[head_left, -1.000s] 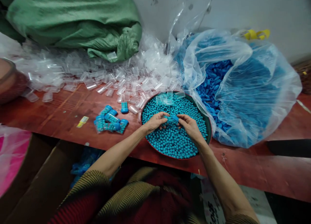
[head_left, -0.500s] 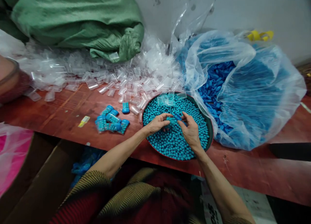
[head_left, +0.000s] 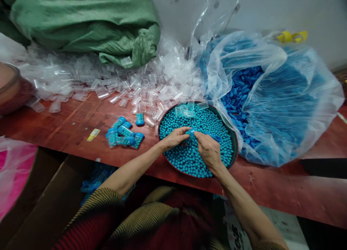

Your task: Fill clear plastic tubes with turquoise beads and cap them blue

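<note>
right hand has moved nearer left hand, both pinching the blue piece at their fingertips.

My left hand pinches a small clear case of blue beads with a blue cap over the round tub of turquoise beads. My right hand has its fingertips at that cap, and more blue caps show beside its knuckles. Empty clear cases lie on the beads at the tub's far side; filled, capped cases sit on the red table to the left.
</note>
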A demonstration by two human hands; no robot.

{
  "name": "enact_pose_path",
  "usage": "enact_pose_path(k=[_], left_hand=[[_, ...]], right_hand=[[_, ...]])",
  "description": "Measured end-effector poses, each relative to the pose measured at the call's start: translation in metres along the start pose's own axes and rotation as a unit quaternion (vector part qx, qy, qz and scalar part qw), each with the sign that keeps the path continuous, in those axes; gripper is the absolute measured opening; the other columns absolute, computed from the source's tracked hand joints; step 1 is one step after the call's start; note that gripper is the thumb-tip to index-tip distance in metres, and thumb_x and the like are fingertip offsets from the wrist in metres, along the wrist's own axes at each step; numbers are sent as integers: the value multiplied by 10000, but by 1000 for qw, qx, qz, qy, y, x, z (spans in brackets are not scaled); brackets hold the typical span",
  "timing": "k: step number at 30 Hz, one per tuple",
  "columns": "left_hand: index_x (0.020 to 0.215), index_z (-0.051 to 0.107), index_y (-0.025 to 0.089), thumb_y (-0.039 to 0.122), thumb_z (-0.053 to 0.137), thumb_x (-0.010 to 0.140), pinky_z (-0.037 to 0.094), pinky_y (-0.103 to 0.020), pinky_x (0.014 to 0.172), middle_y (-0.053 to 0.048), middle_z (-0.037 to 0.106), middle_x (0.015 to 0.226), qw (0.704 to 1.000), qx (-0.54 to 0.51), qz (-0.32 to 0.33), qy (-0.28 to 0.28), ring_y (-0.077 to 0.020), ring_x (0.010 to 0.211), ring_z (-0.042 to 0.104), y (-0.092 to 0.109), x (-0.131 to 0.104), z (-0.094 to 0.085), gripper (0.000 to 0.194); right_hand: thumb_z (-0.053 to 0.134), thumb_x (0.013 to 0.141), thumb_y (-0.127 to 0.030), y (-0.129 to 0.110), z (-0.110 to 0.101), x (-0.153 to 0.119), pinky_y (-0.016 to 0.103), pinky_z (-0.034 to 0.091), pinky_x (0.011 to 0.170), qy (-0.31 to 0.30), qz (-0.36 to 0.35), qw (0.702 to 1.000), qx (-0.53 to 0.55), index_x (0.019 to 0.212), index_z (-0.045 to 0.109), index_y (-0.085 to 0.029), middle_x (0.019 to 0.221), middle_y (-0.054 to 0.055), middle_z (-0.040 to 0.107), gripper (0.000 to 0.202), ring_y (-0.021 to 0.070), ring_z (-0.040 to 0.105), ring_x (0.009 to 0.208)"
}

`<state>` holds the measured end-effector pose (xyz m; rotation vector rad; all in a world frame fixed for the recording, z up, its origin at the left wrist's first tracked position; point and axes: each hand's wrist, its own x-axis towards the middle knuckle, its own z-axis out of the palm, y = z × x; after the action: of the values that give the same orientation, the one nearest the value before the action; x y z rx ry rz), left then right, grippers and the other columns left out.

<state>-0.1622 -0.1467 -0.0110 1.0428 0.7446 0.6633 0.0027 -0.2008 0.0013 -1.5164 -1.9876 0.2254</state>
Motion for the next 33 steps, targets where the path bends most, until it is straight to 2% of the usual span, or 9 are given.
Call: enact_pose_path(k=[3,6,11,20,22,24,29,31,33], left_hand=[[1241,501,135,371,689,722,348,-171,417,21,565,702,1000,-4,-9,7,-66,488,522,0,-1,-1,600],[1303,450,137,372,677,730,356,-175,417,11,567,739,1000,-2,-9,3,-71,496,532,1,-1,-1,660],[1236,509,156,318,646,750,365,-171,427,9,564,782,999,29,14,15,-44,477,495,2,-2,0,531],[1109,544,149,311,645,736,333,-161,396,55,486,618,998,47,16,29,-39,423,431,0,-3,-2,419],[1135,518,158,340,649,733,358,-170,401,44,521,660,999,42,13,19,-53,431,478,1,-3,-2,461],[1162,485,174,378,660,723,386,-178,408,30,559,714,999,33,5,1,-75,452,535,1,-3,-3,515],[1095,457,190,450,685,688,391,-164,392,38,577,715,999,20,-5,-37,-87,453,572,0,-2,-4,534],[1043,452,185,472,684,680,371,-154,374,49,567,690,999,19,-7,-39,-77,429,555,-1,-1,-4,518],[1032,449,183,483,682,676,360,-153,366,55,557,677,999,16,-3,-31,-76,423,550,-2,-1,-4,521]], right_hand=[[390,885,-145,-1,5,-1,339,502,817,6,-18,1000,-21,1101,663,-225,1074,62,702,358,205,652,895],[413,896,-183,2,7,0,340,511,803,8,-16,1000,21,1075,673,-234,1018,56,716,320,203,656,884],[438,905,-219,5,4,2,349,512,811,18,-31,997,62,1066,674,-213,989,72,720,287,204,655,886],[391,870,-157,12,7,4,427,497,852,-59,-99,992,45,1096,659,-201,1059,123,691,354,238,634,960],[442,858,-195,16,2,9,414,500,858,-65,-60,990,112,1135,627,-207,1045,104,688,334,221,637,935],[548,814,-266,21,-3,15,385,522,820,-68,25,976,207,1148,599,-215,1007,71,684,342,191,644,849],[768,583,-404,31,-10,25,312,554,574,-44,243,877,413,879,618,-179,803,21,642,401,170,617,722],[787,548,-412,28,-7,26,285,546,515,-20,301,836,458,888,604,-171,751,2,618,455,155,612,677],[789,545,-410,23,-4,28,269,547,506,9,329,818,472,907,604,-164,725,-11,609,475,139,610,648]])
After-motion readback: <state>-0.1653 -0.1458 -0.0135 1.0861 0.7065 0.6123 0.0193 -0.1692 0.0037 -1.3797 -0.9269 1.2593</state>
